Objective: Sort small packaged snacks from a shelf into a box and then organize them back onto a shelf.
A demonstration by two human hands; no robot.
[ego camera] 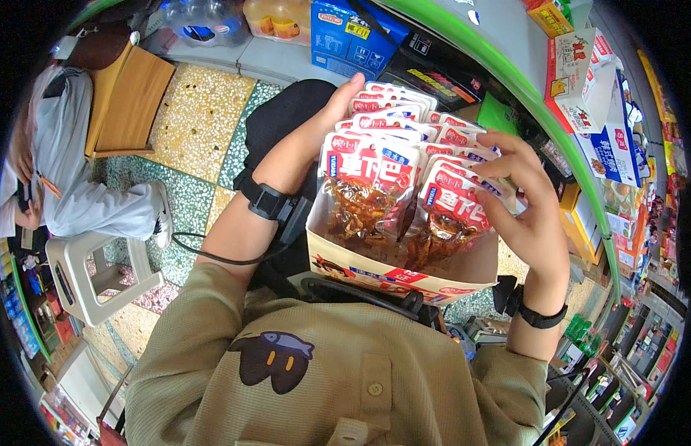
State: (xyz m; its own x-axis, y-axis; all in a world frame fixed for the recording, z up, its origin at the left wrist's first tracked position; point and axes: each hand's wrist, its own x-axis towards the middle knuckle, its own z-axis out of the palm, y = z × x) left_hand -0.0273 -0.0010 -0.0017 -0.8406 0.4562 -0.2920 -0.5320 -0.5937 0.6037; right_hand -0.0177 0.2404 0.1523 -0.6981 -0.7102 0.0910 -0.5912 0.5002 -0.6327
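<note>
An open cardboard display box (373, 274) sits before my chest, filled with two rows of sealed snack packets. The front left packet (370, 181) has a red and white top and a clear lower part showing brown, sauced food. Beside it, the front right packet (450, 203) leans in the other row. My left hand (330, 120) holds the box's far left side, its thumb up beside the rear packets; its other fingers are hidden. From the right, my right hand (524, 192) grips the upper edges of packets in the right row, thumb in front.
A seated person (100, 167) is at the left, near a beige plastic stool (103, 279) and a wooden box-like piece (131, 100). Green-edged shelving (594, 189) curves along the right. A blue carton (351, 42) and bottle packs (203, 25) stand ahead.
</note>
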